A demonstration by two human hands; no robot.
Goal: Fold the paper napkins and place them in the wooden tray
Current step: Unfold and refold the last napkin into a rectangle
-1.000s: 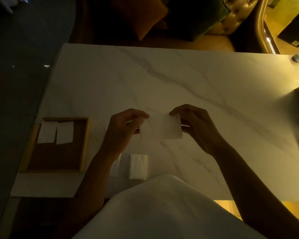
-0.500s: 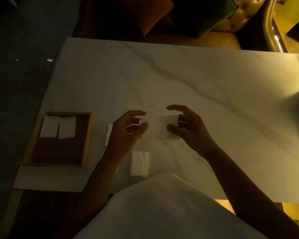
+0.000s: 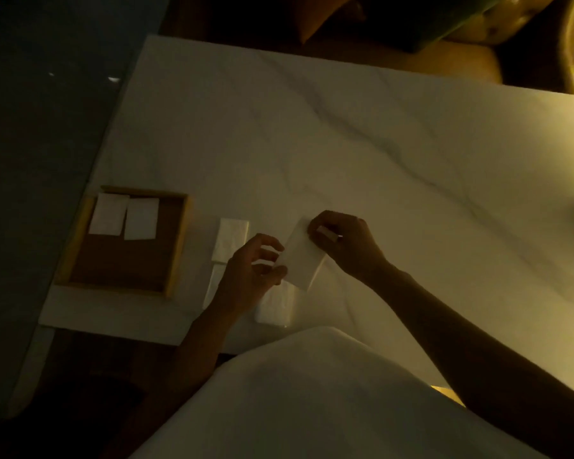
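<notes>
A white paper napkin (image 3: 302,260), folded to a narrow rectangle, is held tilted above the marble table. My left hand (image 3: 251,273) pinches its lower left edge and my right hand (image 3: 340,245) pinches its upper right corner. The square wooden tray (image 3: 176,246) sits at the table's near left corner with two folded napkins (image 3: 108,214) (image 3: 141,218) side by side along its far edge. Unfolded napkins lie between tray and hands: one (image 3: 231,238) beside the tray, another (image 3: 275,306) near the table's front edge, partly under my left hand.
The marble table (image 3: 378,154) stretches away to the right and far side. Its left edge (image 3: 113,120) drops to a dark floor. A leather seat with cushions (image 3: 444,51) stands behind the far edge. My white garment (image 3: 312,399) covers the near foreground.
The napkin went from flat and wide between both hands to a narrower folded piece, now tilted. Both hands shifted slightly toward the tray; the camera turned left.
</notes>
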